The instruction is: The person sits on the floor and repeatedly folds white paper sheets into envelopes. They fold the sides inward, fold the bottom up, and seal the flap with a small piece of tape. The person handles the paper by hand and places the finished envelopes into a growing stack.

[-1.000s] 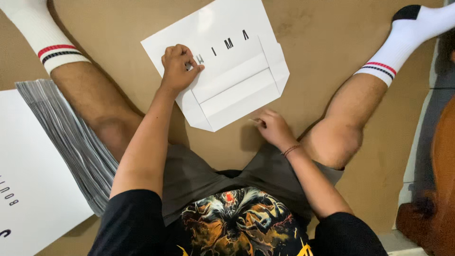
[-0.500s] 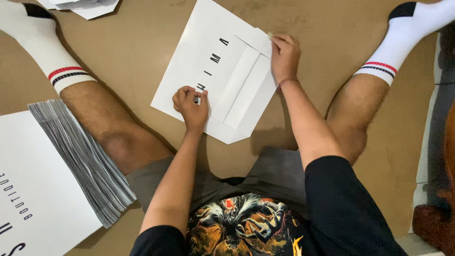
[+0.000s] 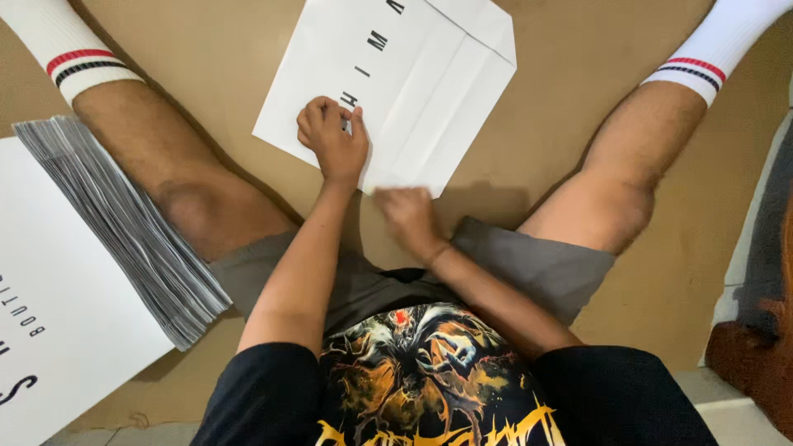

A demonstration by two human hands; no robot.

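White paper takes centre stage: a large folded sheet [image 3: 413, 83] with black lettering lies flat on the brown floor [image 3: 578, 66] between the person's spread legs, its right corner turned in at an angle and long creases running across it. The left hand [image 3: 332, 136] sits on the sheet's near edge, fingers curled into a loose fist, knuckles pressing down on the paper beside the printed letters; it pins the sheet rather than grasping it. The right hand [image 3: 406, 216] is just off the sheet's lower corner, over the floor, and it is blurred, so whether its fingers are closed or loose cannot be told; nothing shows in it. Off to the person's left, beside the left knee, a thick stack of sheets [image 3: 124, 231] lies fanned at its edge, topped by a white printed sheet [image 3: 49, 330]. Both feet wear white socks with red and black bands. At the right edge, a dark reddish object is only partly in view.
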